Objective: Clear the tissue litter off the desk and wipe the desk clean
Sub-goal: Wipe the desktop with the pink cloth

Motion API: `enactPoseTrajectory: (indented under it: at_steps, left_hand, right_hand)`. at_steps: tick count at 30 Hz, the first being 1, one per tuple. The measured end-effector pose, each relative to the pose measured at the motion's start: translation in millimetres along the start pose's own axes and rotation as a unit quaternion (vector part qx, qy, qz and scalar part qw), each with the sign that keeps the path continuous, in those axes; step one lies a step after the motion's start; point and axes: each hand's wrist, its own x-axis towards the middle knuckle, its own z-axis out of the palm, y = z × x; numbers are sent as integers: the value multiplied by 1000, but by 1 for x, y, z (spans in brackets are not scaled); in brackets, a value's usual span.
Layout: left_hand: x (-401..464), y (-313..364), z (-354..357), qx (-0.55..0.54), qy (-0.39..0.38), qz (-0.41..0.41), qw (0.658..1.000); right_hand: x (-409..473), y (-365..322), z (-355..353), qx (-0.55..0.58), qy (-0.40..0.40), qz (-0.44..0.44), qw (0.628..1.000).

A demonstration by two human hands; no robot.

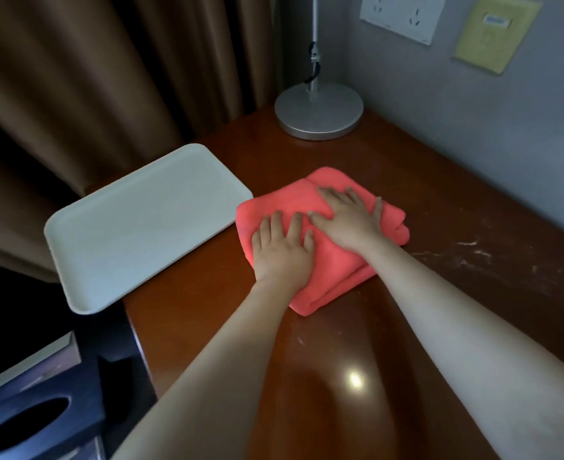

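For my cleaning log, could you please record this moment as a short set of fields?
surface: brown desk, glossy
cloth: folded red towel lying on the desk
left hand: flat on the towel, palm down
right hand: flat on the towel, beside the left
tray: white, empty, at the desk's left edge, overhanging it
lamp base: far corner, by the wall
residue: pale streaks right of the towel
tissue litter: none visible

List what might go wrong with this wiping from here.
The white plastic tray overhangs the brown wooden desk edge right beside the folded pink cloth; a leftward stroke could knock it off. Whitish smears lie to the right, easily missed. The silver lamp base blocks the back corner.
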Motion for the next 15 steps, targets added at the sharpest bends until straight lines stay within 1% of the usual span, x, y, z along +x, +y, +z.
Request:
enactPoseTrajectory:
  at_steps: [3,5,6,7,8,12,15]
  left_hand:
    - [-39,-9,6,-10,1,-28,1000]
    - [-68,-12,12,4,6,-52,999]
    - [-81,-12,17,19,36,-67,997]
    - [-95,-12,21,10,64,-77,995]
    - [-108,-11,23,-2,68,-82,994]
    - [-161,-10,39,-9,71,-89,993]
    - [-193,-12,45,-22,19,-100,995]
  right_hand:
    - [-28,-11,9,-10,-17,-34,999]
    - [-49,-15,15,-18,-32,-57,998]
    - [-61,-17,18,-22,-38,-69,997]
    - [-72,-19,20,-26,-42,-80,996]
    - [-83,-20,23,-27,-45,-88,995]
    - [-129,-19,33,-22,-57,-111,992]
    - [-157,-20,41,-32,-71,-135,988]
